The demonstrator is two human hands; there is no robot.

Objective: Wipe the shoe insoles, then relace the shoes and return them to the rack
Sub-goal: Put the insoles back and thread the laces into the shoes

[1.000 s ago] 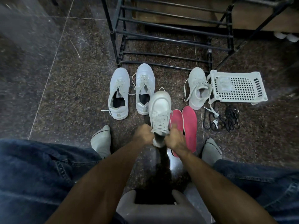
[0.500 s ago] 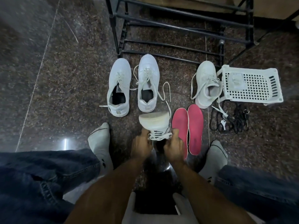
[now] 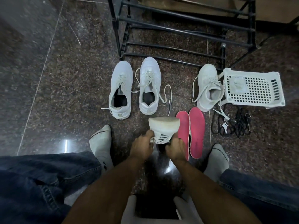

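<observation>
Both hands, left hand (image 3: 142, 147) and right hand (image 3: 175, 150), hold a white shoe (image 3: 163, 128) tipped toe-up beside two pink insoles (image 3: 191, 131).

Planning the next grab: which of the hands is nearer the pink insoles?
Right. The right hand grips the held shoe directly beside the pink insoles, overlapping the nearer one's edge; the left hand is across the shoe.

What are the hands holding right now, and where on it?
Both the left hand and right hand grip one white shoe at its laced upper, toe tilted up.
</observation>
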